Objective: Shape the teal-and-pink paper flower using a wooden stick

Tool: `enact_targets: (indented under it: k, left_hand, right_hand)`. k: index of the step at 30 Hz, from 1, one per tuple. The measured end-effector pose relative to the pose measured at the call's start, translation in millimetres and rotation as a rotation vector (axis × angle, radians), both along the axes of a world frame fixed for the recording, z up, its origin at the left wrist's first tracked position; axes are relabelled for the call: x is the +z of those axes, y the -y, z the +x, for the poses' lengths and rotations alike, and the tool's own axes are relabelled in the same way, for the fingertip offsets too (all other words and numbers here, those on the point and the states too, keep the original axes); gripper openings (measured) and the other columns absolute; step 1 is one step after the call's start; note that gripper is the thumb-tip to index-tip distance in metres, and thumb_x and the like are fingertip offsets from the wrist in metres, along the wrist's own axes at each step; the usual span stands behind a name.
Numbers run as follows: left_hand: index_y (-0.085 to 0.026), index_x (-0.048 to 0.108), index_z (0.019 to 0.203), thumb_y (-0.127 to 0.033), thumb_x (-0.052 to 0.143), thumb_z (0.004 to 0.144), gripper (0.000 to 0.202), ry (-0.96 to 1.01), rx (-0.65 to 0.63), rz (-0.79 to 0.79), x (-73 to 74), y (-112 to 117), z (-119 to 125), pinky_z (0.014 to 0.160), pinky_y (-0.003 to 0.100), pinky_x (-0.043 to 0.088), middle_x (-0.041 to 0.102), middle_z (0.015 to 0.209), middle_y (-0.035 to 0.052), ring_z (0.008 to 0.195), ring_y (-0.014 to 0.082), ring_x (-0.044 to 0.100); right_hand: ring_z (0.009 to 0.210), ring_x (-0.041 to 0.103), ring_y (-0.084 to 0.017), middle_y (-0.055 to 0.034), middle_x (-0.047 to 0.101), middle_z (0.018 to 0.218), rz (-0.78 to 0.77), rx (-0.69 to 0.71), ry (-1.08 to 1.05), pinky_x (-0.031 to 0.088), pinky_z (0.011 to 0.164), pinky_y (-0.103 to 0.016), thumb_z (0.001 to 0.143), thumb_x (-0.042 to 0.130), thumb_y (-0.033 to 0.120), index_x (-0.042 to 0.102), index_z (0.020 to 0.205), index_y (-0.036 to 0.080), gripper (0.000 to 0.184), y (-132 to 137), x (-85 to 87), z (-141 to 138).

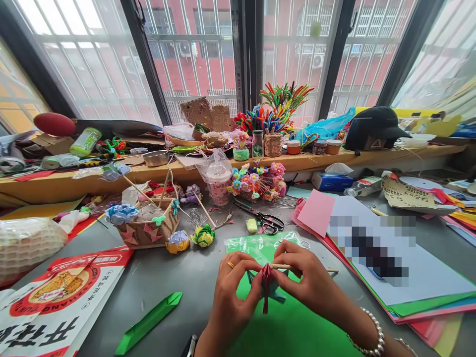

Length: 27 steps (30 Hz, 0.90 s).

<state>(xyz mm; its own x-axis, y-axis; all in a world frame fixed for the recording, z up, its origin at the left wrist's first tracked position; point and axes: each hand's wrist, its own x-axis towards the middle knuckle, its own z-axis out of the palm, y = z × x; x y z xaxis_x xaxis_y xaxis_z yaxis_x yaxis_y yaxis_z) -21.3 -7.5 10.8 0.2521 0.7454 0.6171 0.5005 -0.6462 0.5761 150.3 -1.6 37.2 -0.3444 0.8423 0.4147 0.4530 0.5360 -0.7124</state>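
Observation:
Both hands meet over a green sheet (293,325) on the grey table. Between them is a folded paper piece (266,285), dark red in front with blue-grey points at the sides and below. My left hand (236,287), with a ring on one finger, pinches its left side between thumb and fingertips. On the other side my right hand (303,272) pinches the paper's upper right edge. A thin wooden stick (331,270) runs through the right hand's fingers, its tip near the paper's top. A folded green paper strip (150,322) lies to the left.
Black-handled scissors (269,222) lie beyond the hands. A decorated cardboard box (143,235) stands left, beside folded paper flowers (203,236). Stacked coloured paper (405,253) covers the right side. A printed food bag (70,297) lies front left. Behind runs a crowded wooden sill (208,171).

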Motion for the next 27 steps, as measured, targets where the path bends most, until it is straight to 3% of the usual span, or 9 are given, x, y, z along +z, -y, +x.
enact_targets:
  k: [7,11,14,22,27]
  left_hand:
    - [-0.019,0.054,0.07,-0.02,0.05,0.076,0.008,0.204,-0.089,-0.293,7.4,2.1,1.7,0.07,0.03,0.04,0.055,0.074,0.0011,0.074,0.0174,0.053]
    - [-0.018,0.051,0.064,-0.028,0.052,0.076,0.015,0.189,-0.129,-0.474,9.0,-1.2,1.6,0.069,0.029,0.039,0.053,0.069,-0.0001,0.07,0.0167,0.052]
    - [-0.018,0.05,0.063,-0.031,0.049,0.077,0.02,0.141,-0.159,-0.505,8.9,-2.9,2.1,0.068,0.029,0.039,0.053,0.067,0.0008,0.07,0.0174,0.051]
    - [-0.019,0.049,0.064,-0.022,0.047,0.079,0.015,0.068,-0.148,-0.328,6.2,0.1,3.7,0.067,0.029,0.041,0.052,0.07,0.0009,0.07,0.0163,0.051]
    - [-0.019,0.054,0.071,-0.012,0.049,0.076,0.01,-0.081,0.05,0.041,-3.1,-0.8,3.9,0.074,0.035,0.041,0.056,0.073,0.0021,0.073,0.0179,0.052]
  right_hand:
    - [0.061,0.047,-0.01,0.0005,0.05,0.07,-0.125,0.096,0.019,0.033,0.051,-0.02,0.08,0.056,0.021,0.062,0.065,0.016,0.016,1.0,6.9,3.4]
    - [0.064,0.047,-0.011,-0.0004,0.05,0.07,-0.227,0.105,0.048,0.033,0.053,-0.021,0.079,0.055,0.023,0.062,0.063,0.014,0.02,-1.5,5.9,4.9]
    - [0.063,0.046,-0.011,0.0002,0.048,0.068,-0.302,0.11,0.044,0.032,0.052,-0.02,0.078,0.056,0.027,0.062,0.062,0.014,0.022,-5.4,4.1,6.7]
    - [0.052,0.035,-0.007,0.0049,0.043,0.059,-0.45,0.118,0.107,0.025,0.046,-0.019,0.07,0.059,0.019,0.06,0.058,0.014,0.013,-18.6,3.6,2.4]
    - [0.055,0.041,-0.008,0.004,0.05,0.062,-0.282,0.066,0.149,0.03,0.049,-0.019,0.067,0.059,0.014,0.063,0.064,0.016,0.006,-19.3,9.2,-3.6]
